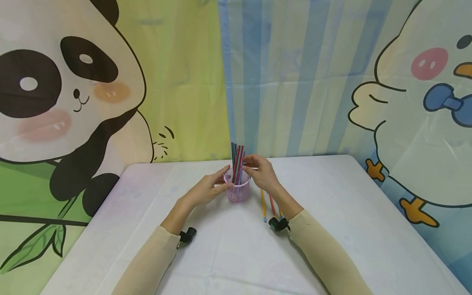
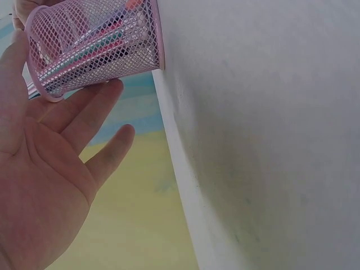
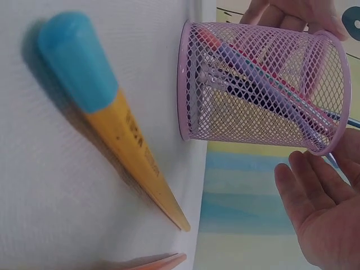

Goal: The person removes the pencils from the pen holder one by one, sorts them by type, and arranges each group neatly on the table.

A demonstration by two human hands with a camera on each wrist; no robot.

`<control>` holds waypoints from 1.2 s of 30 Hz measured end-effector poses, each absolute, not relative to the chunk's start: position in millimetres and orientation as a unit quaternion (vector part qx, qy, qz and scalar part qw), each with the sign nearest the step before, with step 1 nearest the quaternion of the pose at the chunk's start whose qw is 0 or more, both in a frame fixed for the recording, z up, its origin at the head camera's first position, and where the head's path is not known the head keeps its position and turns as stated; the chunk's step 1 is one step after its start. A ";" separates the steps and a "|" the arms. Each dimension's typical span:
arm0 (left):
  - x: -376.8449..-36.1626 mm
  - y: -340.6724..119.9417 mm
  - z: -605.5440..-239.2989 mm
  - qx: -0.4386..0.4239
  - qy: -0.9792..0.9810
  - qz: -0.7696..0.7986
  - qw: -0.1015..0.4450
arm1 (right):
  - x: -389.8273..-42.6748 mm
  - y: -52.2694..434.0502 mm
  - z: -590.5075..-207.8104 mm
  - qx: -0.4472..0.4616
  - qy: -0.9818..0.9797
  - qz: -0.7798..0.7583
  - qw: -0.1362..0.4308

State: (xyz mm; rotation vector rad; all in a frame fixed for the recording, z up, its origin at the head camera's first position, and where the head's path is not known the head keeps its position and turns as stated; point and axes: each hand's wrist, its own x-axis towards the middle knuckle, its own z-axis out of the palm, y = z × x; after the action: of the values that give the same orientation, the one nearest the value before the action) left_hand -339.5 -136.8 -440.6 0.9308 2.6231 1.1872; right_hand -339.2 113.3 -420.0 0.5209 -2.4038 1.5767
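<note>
head view: on a white bench (image 1: 221,254), a pink mesh cup (image 1: 238,196) stands upright toward the far edge, holding a bunch of slim pens (image 1: 237,164), dark, red and purple among them. the left hand (image 1: 206,189) reaches in from the left, thumb toward the near side of the cup and fingers toward the far side, holding it lightly. the right hand (image 1: 262,174) arches over the right of the rim, fingertips at the pens. both arms, in beige sleeves (image 1: 147,262), slope inward from the near edge. a sideways tug on the pens could tip the cup, which looks light and tall-loaded. a yellow pencil (image 1: 263,205) and an orange pencil (image 1: 272,205) lie right of the cup, near the right wrist; a dropped forearm could set them rolling. left wrist view: the palm faces the cup, the little finger free of it; so loose a hold might let it slide. right wrist view: the right hand's lower fingers bend gently, gripping nothing; whether thumb and forefinger pinch a pen, i cannot tell.
</note>
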 end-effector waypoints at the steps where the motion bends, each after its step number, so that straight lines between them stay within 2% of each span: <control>1: -339.6 -137.0 -440.5 0.307 0.865 0.392 0.058 | -339.3 112.8 -420.2 0.177 -0.819 0.536 0.109; 9: -339.9 -137.3 -439.8 0.313 0.864 0.390 0.058 | -339.8 111.1 -421.4 0.180 -0.815 0.540 0.107; 36: -339.4 -136.9 -440.3 0.319 0.861 0.393 0.053 | -340.1 111.1 -422.4 0.152 -0.803 0.554 0.160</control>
State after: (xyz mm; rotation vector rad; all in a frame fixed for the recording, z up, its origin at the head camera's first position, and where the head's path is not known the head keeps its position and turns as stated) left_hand -339.4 -136.9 -440.3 0.9711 2.6163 1.1954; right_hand -340.1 111.1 -422.4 0.4343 -2.2929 1.5820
